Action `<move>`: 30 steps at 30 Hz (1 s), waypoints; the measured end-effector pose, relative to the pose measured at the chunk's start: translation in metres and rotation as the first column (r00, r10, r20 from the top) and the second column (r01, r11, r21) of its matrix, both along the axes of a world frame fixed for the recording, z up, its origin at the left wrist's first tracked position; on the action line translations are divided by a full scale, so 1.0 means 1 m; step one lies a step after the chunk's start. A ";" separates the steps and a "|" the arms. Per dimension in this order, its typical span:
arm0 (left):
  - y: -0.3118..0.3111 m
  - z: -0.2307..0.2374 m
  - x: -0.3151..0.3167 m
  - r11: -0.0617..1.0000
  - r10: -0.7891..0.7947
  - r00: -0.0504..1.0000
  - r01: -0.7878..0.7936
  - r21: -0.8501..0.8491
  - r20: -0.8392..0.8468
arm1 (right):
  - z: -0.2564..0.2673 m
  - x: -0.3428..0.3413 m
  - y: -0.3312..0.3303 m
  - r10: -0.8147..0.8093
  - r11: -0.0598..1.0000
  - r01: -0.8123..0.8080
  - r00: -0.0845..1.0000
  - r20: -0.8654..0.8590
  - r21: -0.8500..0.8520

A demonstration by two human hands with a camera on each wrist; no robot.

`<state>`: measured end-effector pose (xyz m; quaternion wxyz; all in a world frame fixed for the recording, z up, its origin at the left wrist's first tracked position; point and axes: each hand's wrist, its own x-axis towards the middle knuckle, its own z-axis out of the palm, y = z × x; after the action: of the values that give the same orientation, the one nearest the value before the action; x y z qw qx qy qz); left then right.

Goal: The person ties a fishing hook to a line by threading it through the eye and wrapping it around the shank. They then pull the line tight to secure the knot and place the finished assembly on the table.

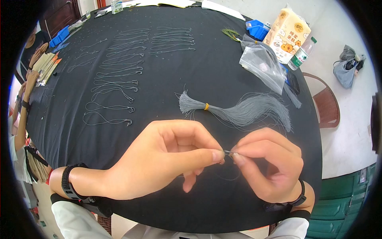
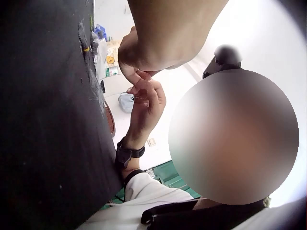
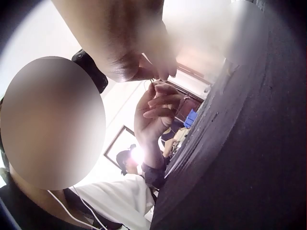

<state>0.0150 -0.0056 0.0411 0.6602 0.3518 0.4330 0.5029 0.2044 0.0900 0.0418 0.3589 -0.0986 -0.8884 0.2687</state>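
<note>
Close above the table's near side, my left hand and right hand meet fingertip to fingertip. Between thumb and forefinger, the left pinches one end of a small dark metal piece. Opposite it, the right thumb and forefinger pinch a thin grey cord right beside that piece; the cord droops in a faint loop below. Most of the metal piece is hidden by the fingertips. Just beyond the hands lies a bundle of grey cords, bound with a yellow band.
Looped grey cords with small metal ends lie in columns on the black-covered table. At the right stand a tissue pack, a water bottle, a blue bin and a clear plastic bag. Another person's arm reaches in from the left.
</note>
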 end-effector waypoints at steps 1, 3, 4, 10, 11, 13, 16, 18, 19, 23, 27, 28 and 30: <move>0.000 0.001 0.000 1.000 -0.007 1.000 0.007 -0.010 -0.004 | 0.000 0.000 0.000 0.002 1.000 -0.002 1.000 0.002 -0.002; -0.001 0.002 -0.003 0.999 -0.012 1.000 0.013 -0.049 0.018 | 0.001 0.000 0.000 0.003 1.000 -0.003 1.000 0.006 -0.009; -0.001 0.003 -0.003 0.998 -0.015 0.999 0.017 -0.068 0.029 | 0.001 0.000 0.000 0.002 1.000 -0.002 1.000 0.007 -0.014; 0.001 -0.003 0.004 0.979 0.128 0.972 -0.092 0.182 -0.195 | -0.001 -0.001 0.002 0.029 0.949 -0.014 0.999 0.041 -0.315; 0.000 -0.002 0.003 0.979 0.128 0.951 -0.076 0.190 -0.281 | -0.005 -0.002 0.002 0.030 0.912 -0.013 0.999 0.036 -0.410; 0.000 -0.001 -0.001 0.979 0.130 0.884 -0.041 0.202 -0.449 | -0.010 -0.001 0.009 0.075 0.887 -0.049 0.996 0.040 -0.459; 0.000 -0.002 -0.003 0.964 0.169 0.832 -0.027 0.265 -0.528 | -0.014 -0.005 0.011 0.062 0.838 -0.044 0.998 0.014 -0.544; 0.002 -0.007 -0.004 0.946 0.209 0.809 -0.024 0.324 -0.550 | -0.018 -0.008 0.014 0.154 0.869 -0.131 0.988 0.011 -0.477; 0.003 -0.009 -0.004 0.936 0.230 0.797 -0.022 0.352 -0.559 | -0.019 -0.009 0.014 0.201 0.879 -0.175 0.980 0.013 -0.443; 0.006 -0.012 -0.004 0.900 0.278 0.735 0.027 0.436 -0.618 | -0.027 -0.013 0.014 0.151 0.832 -0.113 0.988 0.027 -0.543; 0.008 -0.015 -0.003 0.903 0.291 0.718 0.013 0.430 -0.633 | -0.029 -0.014 0.015 0.086 0.903 -0.073 0.996 0.014 -0.424; 0.008 -0.015 -0.004 0.907 0.285 0.719 0.011 0.420 -0.634 | -0.028 -0.014 0.016 0.067 0.935 -0.059 0.998 0.011 -0.350; 0.009 -0.015 -0.005 0.914 0.269 0.719 0.020 0.406 -0.641 | -0.028 -0.015 0.018 0.040 0.978 -0.039 0.999 0.000 -0.207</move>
<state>0.0103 0.0030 0.0264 0.3351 0.6037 0.5614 0.4562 0.1889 0.1079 0.0137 0.3397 -0.1183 -0.8581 0.3663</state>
